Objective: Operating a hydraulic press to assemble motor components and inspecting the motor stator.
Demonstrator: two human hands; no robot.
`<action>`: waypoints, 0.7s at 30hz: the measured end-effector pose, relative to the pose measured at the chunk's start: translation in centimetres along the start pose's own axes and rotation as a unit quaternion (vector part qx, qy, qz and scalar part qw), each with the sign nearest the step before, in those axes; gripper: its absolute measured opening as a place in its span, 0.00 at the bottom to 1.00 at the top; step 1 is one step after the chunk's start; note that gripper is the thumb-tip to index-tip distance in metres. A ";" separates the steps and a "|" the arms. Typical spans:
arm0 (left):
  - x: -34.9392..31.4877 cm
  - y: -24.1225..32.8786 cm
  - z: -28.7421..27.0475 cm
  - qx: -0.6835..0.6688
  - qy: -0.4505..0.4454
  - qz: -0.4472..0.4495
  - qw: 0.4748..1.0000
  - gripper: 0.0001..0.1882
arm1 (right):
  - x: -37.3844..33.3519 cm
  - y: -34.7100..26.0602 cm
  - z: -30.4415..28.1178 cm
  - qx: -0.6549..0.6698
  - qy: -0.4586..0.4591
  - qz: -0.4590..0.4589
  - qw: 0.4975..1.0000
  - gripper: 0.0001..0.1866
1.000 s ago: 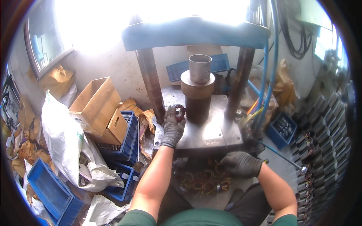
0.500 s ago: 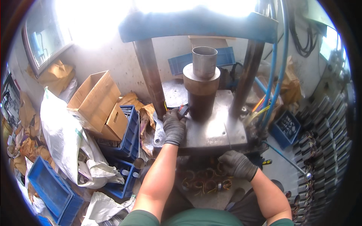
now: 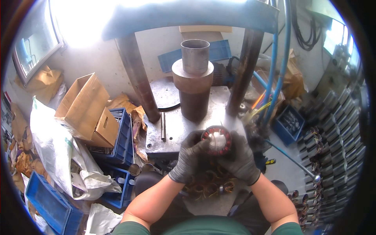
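Observation:
A ring-shaped motor stator (image 3: pixel 216 138) with red windings and a pale, bright middle is held in front of the press. My left hand (image 3: pixel 188 157), in a grey glove, grips it from the left side. My right hand (image 3: pixel 243 159), gloved too, closes round its right side. Behind it on the metal press plate (image 3: pixel 178 137) stands a thick dark steel post with a wide collar (image 3: pixel 192 80). A thin-walled metal sleeve (image 3: pixel 194 58) rests upright on top. A short steel rod (image 3: pixel 163 126) stands near the plate's left side. My fingers hide the stator's lower edge.
Press columns (image 3: pixel 137 76) flank the post under a blue crossbeam (image 3: pixel 192 16). Cardboard boxes (image 3: pixel 84 111), a white sack (image 3: pixel 49 137) and blue crates (image 3: pixel 49 203) crowd the left. Several wound stators (image 3: pixel 211 186) lie below the plate. Stacked metal cylinders (image 3: pixel 333 156) line the right.
My left hand has come from the plate's left side towards me with the stator. My right hand has risen to grip it too. The view has shifted slightly.

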State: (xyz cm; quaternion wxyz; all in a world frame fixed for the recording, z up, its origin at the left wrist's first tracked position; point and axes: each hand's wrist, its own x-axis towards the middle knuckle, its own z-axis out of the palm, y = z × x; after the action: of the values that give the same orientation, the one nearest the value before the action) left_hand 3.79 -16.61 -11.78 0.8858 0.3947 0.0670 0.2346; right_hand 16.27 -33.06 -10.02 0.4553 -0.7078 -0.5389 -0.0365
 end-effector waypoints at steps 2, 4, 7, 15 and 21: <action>-0.1 -0.2 0.5 0.046 0.003 0.013 0.999 0.27 | 0.2 -0.1 0.0 -0.073 0.038 -0.050 0.995 0.44; -0.2 -0.4 0.5 0.084 0.010 0.037 0.996 0.35 | 0.3 -0.1 -0.1 -0.016 0.039 -0.035 0.999 0.45; 0.0 -0.2 0.1 0.152 -0.014 0.033 0.988 0.44 | 0.3 0.2 0.0 -0.024 0.032 -0.027 0.999 0.45; 0.4 -0.3 -0.7 0.348 -0.119 0.143 0.919 0.54 | 0.0 1.7 -0.3 -0.033 0.060 -0.039 0.997 0.47; 0.6 -0.3 -1.2 0.525 -0.075 0.214 0.821 0.53 | -0.2 1.9 -0.4 -0.019 0.032 -0.013 0.999 0.47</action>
State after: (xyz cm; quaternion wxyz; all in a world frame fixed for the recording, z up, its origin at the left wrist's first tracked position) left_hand 4.09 -15.70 -12.71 0.4745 0.8205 0.0273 0.3175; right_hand 17.87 -33.51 -10.99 0.4583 -0.7080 -0.5321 -0.0749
